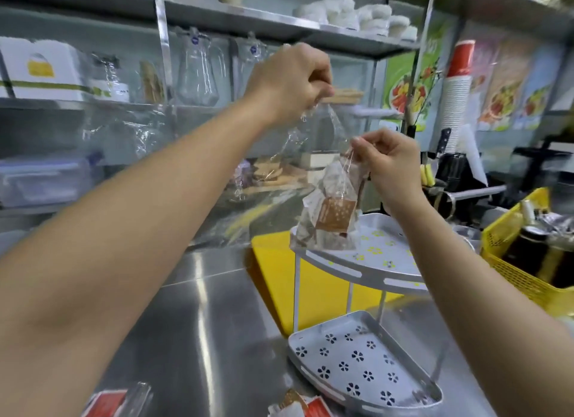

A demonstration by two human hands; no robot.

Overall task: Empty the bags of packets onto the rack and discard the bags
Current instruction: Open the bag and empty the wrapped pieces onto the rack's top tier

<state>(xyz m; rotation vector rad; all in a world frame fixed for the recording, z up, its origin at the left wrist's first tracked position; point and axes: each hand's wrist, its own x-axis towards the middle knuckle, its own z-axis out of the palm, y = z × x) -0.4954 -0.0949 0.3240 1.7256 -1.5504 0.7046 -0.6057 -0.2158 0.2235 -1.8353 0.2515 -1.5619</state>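
A clear plastic bag [326,217] with several brown and white packets in it hangs above the left edge of the top tier of a white two-tier corner rack [366,270]. My left hand [292,81] is raised high and pinches the bag's upper end. Lower and to the right, my right hand [388,155] pinches the bag's edge just above the packets. The rack's lower tier [363,363], with flower-shaped holes, holds nothing. Both tiers show no packets lying on them.
More packets in red and brown wrappers [298,405] lie on the steel counter at the bottom edge. A yellow board [273,276] stands behind the rack, a yellow basket [528,258] with bottles at the right. Steel shelves with bags and boxes fill the back.
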